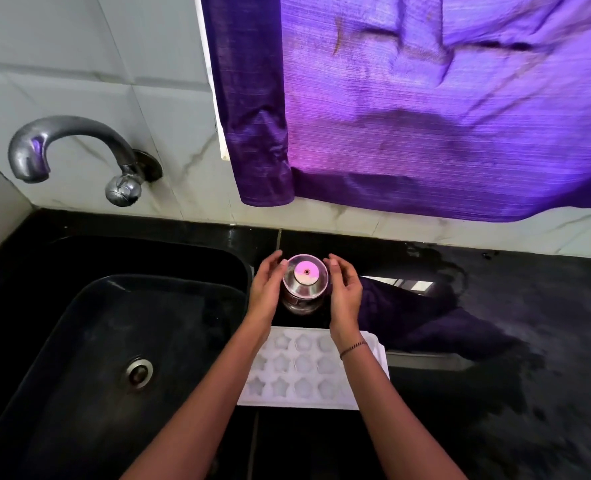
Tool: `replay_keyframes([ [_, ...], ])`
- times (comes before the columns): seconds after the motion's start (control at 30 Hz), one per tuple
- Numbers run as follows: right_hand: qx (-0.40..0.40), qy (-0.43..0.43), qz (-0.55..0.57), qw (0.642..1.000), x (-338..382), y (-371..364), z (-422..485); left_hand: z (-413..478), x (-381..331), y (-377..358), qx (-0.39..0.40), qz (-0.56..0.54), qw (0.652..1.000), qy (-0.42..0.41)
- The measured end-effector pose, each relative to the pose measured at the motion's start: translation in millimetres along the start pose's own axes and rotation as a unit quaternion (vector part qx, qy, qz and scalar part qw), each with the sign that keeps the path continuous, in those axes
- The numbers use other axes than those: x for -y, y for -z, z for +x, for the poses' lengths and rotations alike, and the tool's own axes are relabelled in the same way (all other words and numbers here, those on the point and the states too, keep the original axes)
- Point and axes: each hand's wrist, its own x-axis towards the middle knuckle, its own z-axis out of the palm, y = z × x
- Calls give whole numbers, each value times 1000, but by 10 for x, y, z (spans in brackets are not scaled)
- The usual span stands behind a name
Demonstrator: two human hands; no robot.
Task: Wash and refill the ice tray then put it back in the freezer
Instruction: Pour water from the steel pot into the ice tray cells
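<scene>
The tray [287, 368] lies flat on the counter [494, 427], cells up, near the front edge and just right of the sink [79, 341]. This level position suits filling: no cell spills into the next. Whether the cells hold water cannot be told.

A steel bottle [304, 292] stands upright behind the tray, toward the back edge, beside the sink's right rim. The left hand [268, 289] and right hand [346, 292] flank it, one on each side, apart from each other. The fingers of both curve round the bottle, with fingertips at the rim of the lid [306, 271]. The palms stand slightly off the body. A two-sided hold keeps a smooth, possibly wet bottle steady while the lid is worked.

Probable step: opening or closing the bottle as the water source for the refill. The tap [79, 133] over the sink is not running. A curtain [425, 116] hangs over the back edge, clear of the hands. The right forearm crosses the tray's right end.
</scene>
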Motion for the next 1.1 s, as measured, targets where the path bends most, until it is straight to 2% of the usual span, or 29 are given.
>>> replay_keyframes([
  [0.1,-1,21,-66,998,88,262,-16,-63,-26,211,-25,21,998,-56],
  [0.2,-13,74,-129,989,176,613,-106,-205,60,452,-23,95,992,-78],
  [0.37,12,110,-194,975,176,1163,-355,-532,336,837,-48,209,975,-48],
  [0.53,12,35,-158,987,-92,1443,-631,-752,597,964,-25,269,963,4],
  [0.7,5,-41,-78,996,-230,1518,-828,-850,694,892,-17,254,967,14],
  [0.83,-6,-77,-44,996,-260,1489,-897,-873,747,847,-21,251,967,23],
  [0.97,-24,-97,-57,993,-265,1461,-896,-902,780,808,-39,259,965,20],
  [1.1,-34,-118,-41,992,-246,1424,-903,-894,795,802,-61,226,972,17],
])
